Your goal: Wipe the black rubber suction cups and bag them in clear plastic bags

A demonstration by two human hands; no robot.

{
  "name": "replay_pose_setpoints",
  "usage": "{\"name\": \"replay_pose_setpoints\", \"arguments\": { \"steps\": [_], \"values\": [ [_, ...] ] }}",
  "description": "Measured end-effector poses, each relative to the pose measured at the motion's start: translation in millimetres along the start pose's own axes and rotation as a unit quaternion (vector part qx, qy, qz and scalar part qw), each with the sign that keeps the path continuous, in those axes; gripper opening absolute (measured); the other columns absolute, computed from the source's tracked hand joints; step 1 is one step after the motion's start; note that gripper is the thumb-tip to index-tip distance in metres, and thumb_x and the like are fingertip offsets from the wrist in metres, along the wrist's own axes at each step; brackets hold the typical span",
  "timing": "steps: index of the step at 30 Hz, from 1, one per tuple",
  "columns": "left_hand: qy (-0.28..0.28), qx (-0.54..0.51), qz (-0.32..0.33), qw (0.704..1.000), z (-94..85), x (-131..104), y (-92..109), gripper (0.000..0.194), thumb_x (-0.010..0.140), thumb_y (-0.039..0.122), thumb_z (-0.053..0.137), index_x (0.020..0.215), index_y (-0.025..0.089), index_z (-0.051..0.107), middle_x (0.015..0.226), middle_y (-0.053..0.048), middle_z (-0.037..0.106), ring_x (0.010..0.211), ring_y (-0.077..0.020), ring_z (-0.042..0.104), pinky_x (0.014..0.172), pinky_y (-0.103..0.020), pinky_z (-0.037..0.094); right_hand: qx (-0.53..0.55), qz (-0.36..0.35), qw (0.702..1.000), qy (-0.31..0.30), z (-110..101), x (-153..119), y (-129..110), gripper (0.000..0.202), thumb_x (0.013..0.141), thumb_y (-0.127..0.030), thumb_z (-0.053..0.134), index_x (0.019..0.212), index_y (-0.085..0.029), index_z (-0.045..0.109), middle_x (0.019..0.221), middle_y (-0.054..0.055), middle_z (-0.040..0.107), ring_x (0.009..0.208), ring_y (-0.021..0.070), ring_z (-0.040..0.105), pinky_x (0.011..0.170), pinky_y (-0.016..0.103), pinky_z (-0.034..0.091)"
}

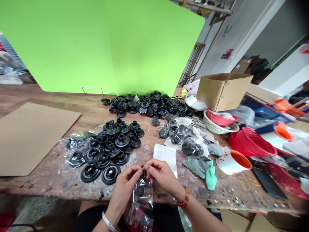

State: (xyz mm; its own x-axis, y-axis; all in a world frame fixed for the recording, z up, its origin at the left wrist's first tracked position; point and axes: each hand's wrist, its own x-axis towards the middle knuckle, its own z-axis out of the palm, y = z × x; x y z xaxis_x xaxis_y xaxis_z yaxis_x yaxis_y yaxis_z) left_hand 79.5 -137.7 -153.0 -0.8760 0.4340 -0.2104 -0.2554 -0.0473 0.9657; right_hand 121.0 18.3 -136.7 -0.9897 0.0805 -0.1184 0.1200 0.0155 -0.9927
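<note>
Clear plastic bag w/ dark round part inside (pixel 143 196), held at table's front edge, top pinched btwn fingertips of L hand (pixel 127 180) & R hand (pixel 160 175), hands close together; black ridged round plastic parts (pixel 111 145) piled just beyond, L side; small clear flat bags (pixel 165 154) nr R hand.
</note>
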Motion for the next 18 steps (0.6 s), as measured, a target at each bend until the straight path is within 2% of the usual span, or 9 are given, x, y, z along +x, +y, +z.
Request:
{"name": "replay_pose_setpoints", "arguments": {
  "steps": [2, 4, 5, 7, 9, 11, 13, 18],
  "values": [
    [-0.009, 0.021, 0.006, 1.0, -0.3, -0.1, 0.9, 0.019, 0.078, 0.036, 0.068, 0.083, 0.018, 0.073, 0.1, -0.008, 0.074, 0.097, -0.0247, 0.065, 0.09, -0.033, 0.047, -0.048, -0.03, 0.998, 0.015, -8.0, -4.3, -0.3, 0.021, 0.087, -0.034, 0.057, 0.085, -0.015, 0.066, 0.073, 0.001, 0.061, 0.063, 0.0112, 0.054, 0.06, 0.023, 0.044],
    [-0.018, 0.045, 0.021, 0.999, -0.1, 0.4, -1.3, 0.017, 0.079, 0.035, 0.067, 0.083, 0.019, 0.072, 0.098, -0.007, 0.074, 0.095, -0.0239, 0.065, 0.089, -0.033, 0.046, -0.129, -0.07, 0.988, 0.056, -15.0, -7.1, -2.5, 0.012, 0.086, -0.021, 0.057, 0.089, -0.016, 0.068, 0.085, 0.003, 0.062, 0.074, 0.0133, 0.056, 0.07, 0.025, 0.045],
    [-0.022, 0.058, 0.03, 0.998, 0.1, 0.8, -3.2, 0.017, 0.079, 0.034, 0.066, 0.084, 0.019, 0.072, 0.097, -0.006, 0.074, 0.094, -0.0235, 0.065, 0.088, -0.032, 0.047, -0.17, -0.086, 0.98, 0.062, -17.6, -7.6, -3.8, 0.018, 0.084, -0.014, 0.055, 0.095, -0.018, 0.068, 0.091, 0.004, 0.062, 0.078, 0.0137, 0.055, 0.073, 0.026, 0.045],
    [-0.022, 0.081, 0.043, 0.996, 0.4, 1.7, -6.2, 0.016, 0.08, 0.033, 0.066, 0.085, 0.019, 0.072, 0.093, -0.005, 0.074, 0.089, -0.0228, 0.065, 0.085, -0.031, 0.047, -0.235, -0.105, 0.966, 0.024, -20.7, -6.8, -6.4, 0.038, 0.078, -0.003, 0.052, 0.109, -0.021, 0.067, 0.099, 0.005, 0.06, 0.083, 0.0145, 0.056, 0.078, 0.027, 0.046],
    [-0.014, 0.095, 0.048, 0.994, 0.0, 2.3, -6.1, 0.016, 0.079, 0.033, 0.066, 0.085, 0.019, 0.072, 0.086, -0.004, 0.074, 0.083, -0.0219, 0.065, 0.08, -0.03, 0.048, -0.277, -0.12, 0.952, -0.05, -21.4, -4.7, -8.1, 0.049, 0.075, 0.002, 0.049, 0.114, -0.023, 0.066, 0.105, 0.005, 0.059, 0.092, 0.0161, 0.056, 0.085, 0.028, 0.045],
    [-0.001, 0.097, 0.041, 0.994, -1.8, 2.3, -2.4, 0.016, 0.077, 0.034, 0.067, 0.082, 0.019, 0.072, 0.081, -0.004, 0.073, 0.079, -0.0211, 0.065, 0.075, -0.029, 0.049, -0.304, -0.13, 0.937, -0.115, -20.6, -2.3, -8.2, 0.05, 0.074, 0.004, 0.049, 0.112, -0.024, 0.068, 0.106, 0.005, 0.06, 0.099, 0.0176, 0.056, 0.091, 0.03, 0.044],
    [0.006, 0.099, 0.035, 0.994, -4.9, 1.8, 3.2, 0.017, 0.076, 0.035, 0.069, 0.079, 0.019, 0.072, 0.079, -0.003, 0.072, 0.077, -0.0207, 0.064, 0.072, -0.028, 0.049, -0.319, -0.131, 0.927, -0.145, -19.6, -0.3, -6.6, 0.049, 0.074, 0.003, 0.052, 0.111, -0.025, 0.068, 0.106, 0.005, 0.059, 0.099, 0.0179, 0.056, 0.092, 0.03, 0.044],
    [-0.006, 0.111, 0.047, 0.993, -14.7, 1.6, 10.1, 0.016, 0.075, 0.035, 0.069, 0.077, 0.019, 0.07, 0.077, -0.002, 0.07, 0.077, -0.0196, 0.062, 0.074, -0.027, 0.047, -0.336, -0.111, 0.928, -0.119, -18.9, 3.9, -0.8, 0.035, 0.078, -0.007, 0.059, 0.108, -0.023, 0.068, 0.092, 0.003, 0.058, 0.084, 0.0167, 0.055, 0.08, 0.028, 0.046]
  ]
}}
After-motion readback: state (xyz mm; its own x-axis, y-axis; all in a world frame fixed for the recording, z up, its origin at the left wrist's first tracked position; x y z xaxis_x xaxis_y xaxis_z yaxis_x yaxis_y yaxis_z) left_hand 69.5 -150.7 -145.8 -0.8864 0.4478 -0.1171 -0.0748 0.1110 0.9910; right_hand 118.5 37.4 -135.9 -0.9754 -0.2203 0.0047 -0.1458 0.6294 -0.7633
